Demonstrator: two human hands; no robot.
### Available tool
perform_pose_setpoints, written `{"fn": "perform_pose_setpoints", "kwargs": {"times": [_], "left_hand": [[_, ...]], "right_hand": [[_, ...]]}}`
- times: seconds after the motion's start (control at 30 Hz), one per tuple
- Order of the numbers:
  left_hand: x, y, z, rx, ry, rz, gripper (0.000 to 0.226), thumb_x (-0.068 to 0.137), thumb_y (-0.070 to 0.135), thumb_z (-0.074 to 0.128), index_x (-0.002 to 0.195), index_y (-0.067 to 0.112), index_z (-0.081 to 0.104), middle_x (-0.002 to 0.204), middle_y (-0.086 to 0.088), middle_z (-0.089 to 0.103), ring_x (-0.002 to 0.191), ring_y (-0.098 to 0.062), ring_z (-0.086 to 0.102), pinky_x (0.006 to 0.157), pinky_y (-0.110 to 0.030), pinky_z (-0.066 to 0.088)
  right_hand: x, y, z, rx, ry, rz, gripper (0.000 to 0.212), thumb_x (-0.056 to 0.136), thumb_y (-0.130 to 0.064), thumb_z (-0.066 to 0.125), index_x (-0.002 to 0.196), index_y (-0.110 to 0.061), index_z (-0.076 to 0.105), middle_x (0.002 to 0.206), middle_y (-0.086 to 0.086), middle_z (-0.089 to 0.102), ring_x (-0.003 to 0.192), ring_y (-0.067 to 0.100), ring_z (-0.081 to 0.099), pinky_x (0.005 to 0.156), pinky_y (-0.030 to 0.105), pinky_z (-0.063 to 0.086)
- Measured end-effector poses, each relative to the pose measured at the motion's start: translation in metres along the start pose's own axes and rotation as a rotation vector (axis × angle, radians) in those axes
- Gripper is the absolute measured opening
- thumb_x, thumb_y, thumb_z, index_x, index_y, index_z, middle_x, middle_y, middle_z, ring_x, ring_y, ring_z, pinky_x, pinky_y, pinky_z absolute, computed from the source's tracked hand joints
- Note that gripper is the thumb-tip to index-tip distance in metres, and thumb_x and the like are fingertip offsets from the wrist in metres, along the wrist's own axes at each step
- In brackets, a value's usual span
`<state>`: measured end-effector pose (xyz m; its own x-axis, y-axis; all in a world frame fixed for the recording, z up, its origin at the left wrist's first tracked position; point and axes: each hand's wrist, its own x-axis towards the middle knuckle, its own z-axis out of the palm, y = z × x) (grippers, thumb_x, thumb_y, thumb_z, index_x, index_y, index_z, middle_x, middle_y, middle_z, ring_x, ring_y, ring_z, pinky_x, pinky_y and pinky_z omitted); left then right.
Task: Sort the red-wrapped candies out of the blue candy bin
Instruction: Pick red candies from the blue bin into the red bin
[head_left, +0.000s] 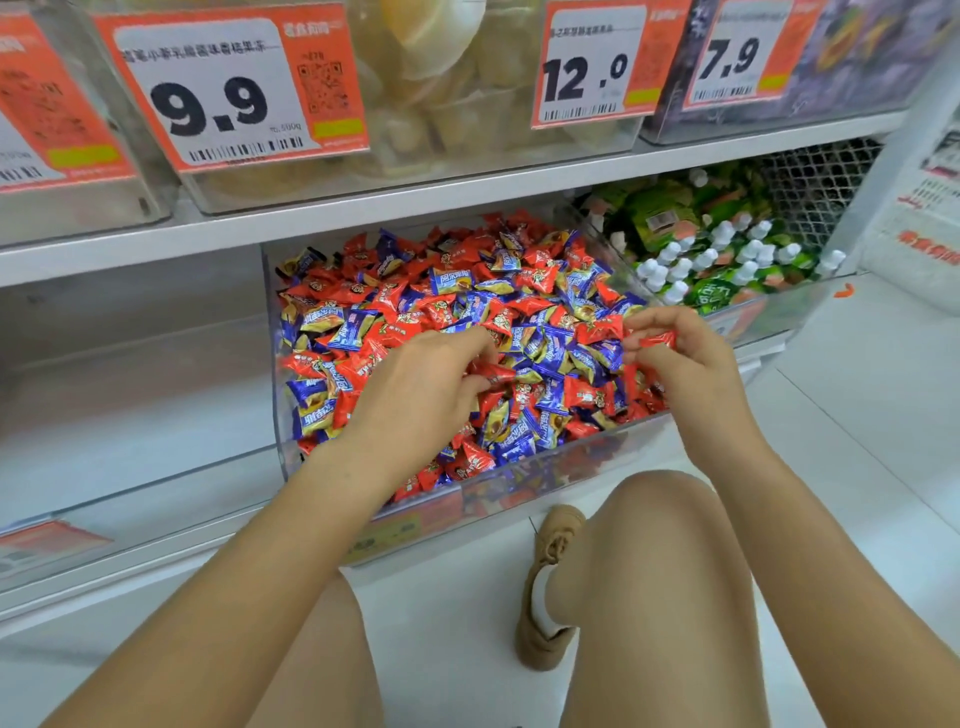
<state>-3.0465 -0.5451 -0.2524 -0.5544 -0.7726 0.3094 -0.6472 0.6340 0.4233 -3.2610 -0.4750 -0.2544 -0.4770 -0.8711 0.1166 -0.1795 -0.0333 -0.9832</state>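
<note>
A clear plastic bin (332, 470) on the lower shelf is full of mixed red-wrapped and blue-wrapped candies (540, 291). My left hand (415, 389) reaches into the middle of the pile, its fingers curled round a red candy (493, 371) at the fingertips. My right hand (685, 358) hovers over the bin's right side and grips red candies (657, 340) between thumb and fingers; more red wrappers show under its palm.
An empty clear bin (130, 364) stands left of the candy bin. A bin of green pouches with white caps (727, 254) stands to the right. Price tags (228, 88) hang on bins on the shelf above. My knee (670, 530) and shoe (550, 587) are over the white floor below.
</note>
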Motion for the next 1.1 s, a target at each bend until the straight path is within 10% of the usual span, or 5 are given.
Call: {"fn": "perform_pose_setpoints", "kwargs": {"times": [0.23,0.37,0.6,0.83,1.1], "left_hand": [[0.002,-0.007,-0.02,-0.203,0.089,-0.165,0.016,0.085,0.021,0.07,0.09,0.026,0.056,0.089,0.013,0.064,0.072,-0.004,0.057,0.064,-0.016,0.039],[0.004,-0.009,-0.031,-0.179,0.057,-0.175,0.038,0.094,0.016,0.056,0.127,0.033,0.049,0.099,0.013,0.058,0.069,-0.002,0.052,0.061,-0.011,0.03],[0.008,0.002,-0.032,-0.137,0.115,-0.265,0.018,0.097,0.018,0.035,0.09,0.017,0.051,0.068,0.005,0.051,0.062,-0.015,0.047,0.055,-0.028,0.035],[0.011,0.01,-0.006,0.481,-0.104,-0.088,0.042,0.087,0.06,0.05,0.105,0.022,0.057,0.099,0.001,0.061,0.093,-0.022,0.059,0.061,-0.031,0.037],[0.023,0.011,-0.024,0.149,0.053,-0.205,0.016,0.086,0.032,0.054,0.093,0.02,0.045,0.07,0.007,0.05,0.065,-0.018,0.046,0.049,-0.029,0.024]], "right_hand": [[-0.002,0.009,-0.003,-0.91,-0.341,-0.24,0.019,0.085,-0.03,0.066,0.102,-0.021,0.066,0.09,-0.002,0.053,0.082,0.015,0.054,0.068,0.026,0.034],[-0.002,0.015,0.002,-1.09,-0.35,-0.299,0.038,0.085,-0.046,0.062,0.117,-0.025,0.063,0.097,-0.008,0.044,0.092,0.016,0.055,0.069,0.028,0.036],[0.002,0.006,0.014,-0.874,-0.161,-0.328,0.021,0.089,-0.035,0.057,0.103,-0.023,0.067,0.101,-0.007,0.058,0.081,0.016,0.057,0.068,0.03,0.043],[0.016,-0.019,0.033,-0.816,-0.166,-0.319,0.036,0.09,-0.022,0.046,0.121,-0.035,0.059,0.056,-0.006,0.05,0.051,0.009,0.046,0.047,0.03,0.034],[0.052,-0.019,0.036,-1.0,-0.131,-0.369,0.024,0.088,-0.049,0.056,0.099,-0.029,0.064,0.095,-0.001,0.062,0.085,0.023,0.059,0.061,0.03,0.041]]}}
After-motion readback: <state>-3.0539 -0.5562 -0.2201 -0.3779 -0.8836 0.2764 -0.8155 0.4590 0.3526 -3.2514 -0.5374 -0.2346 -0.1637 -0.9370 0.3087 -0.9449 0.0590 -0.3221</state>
